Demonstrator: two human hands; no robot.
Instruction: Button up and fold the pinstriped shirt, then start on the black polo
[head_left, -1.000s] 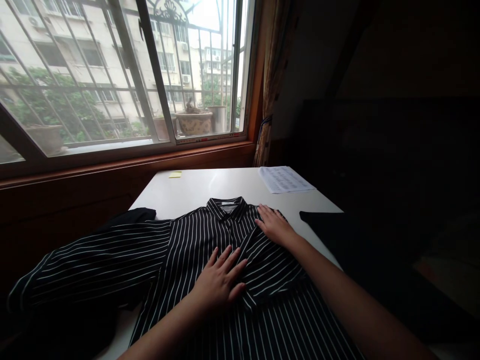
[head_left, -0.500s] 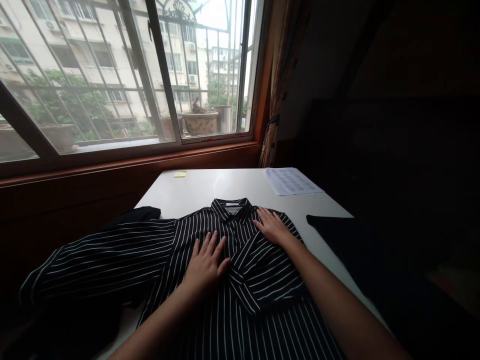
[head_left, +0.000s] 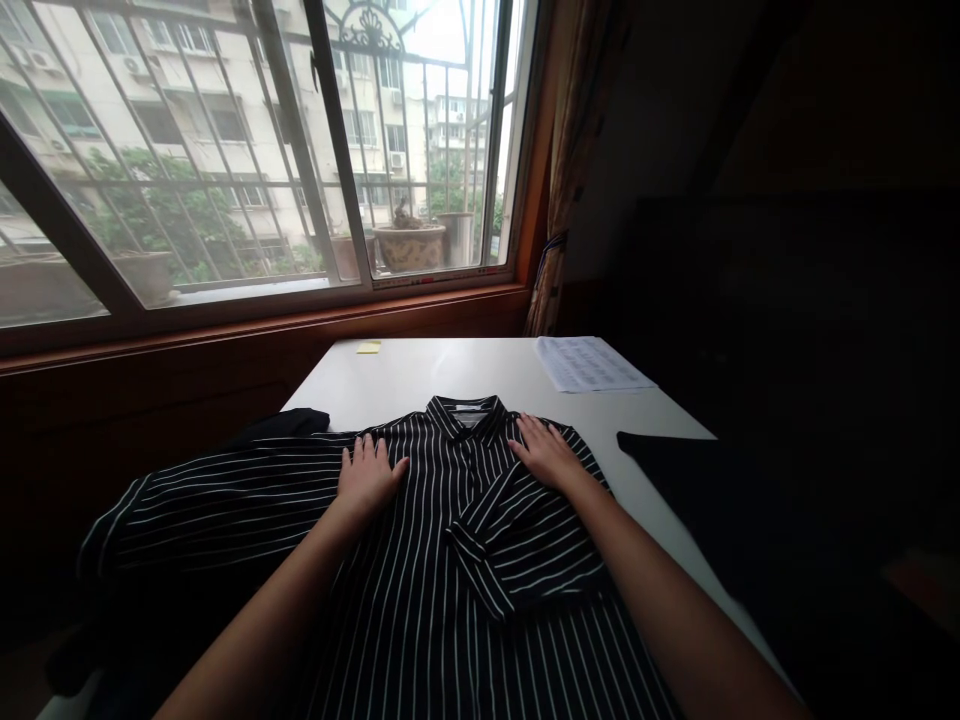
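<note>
A black shirt with white stripes (head_left: pixel 427 560) lies spread on the white table, its collar towards the window. Its sleeve on the right is folded inward across the chest, while the one on the left stretches out sideways. My left hand (head_left: pixel 370 472) rests flat on the left shoulder area, near the sleeve seam, fingers apart. Close to the collar on the right side, my right hand (head_left: pixel 545 450) lies flat on the other shoulder, above the folded sleeve. Neither hand grips the fabric.
The white table (head_left: pixel 450 365) carries a yellow sticky note (head_left: pixel 368 347) and printed sheets (head_left: pixel 592 363) at its far side. Dark cloth (head_left: pixel 289 424) lies at the left edge, and another dark cloth (head_left: pixel 675 470) at the right. A barred window stands behind.
My left hand has slid left and away from me, from the chest to the shoulder seam. The outstretched sleeve has shifted slightly. My right hand stays in place.
</note>
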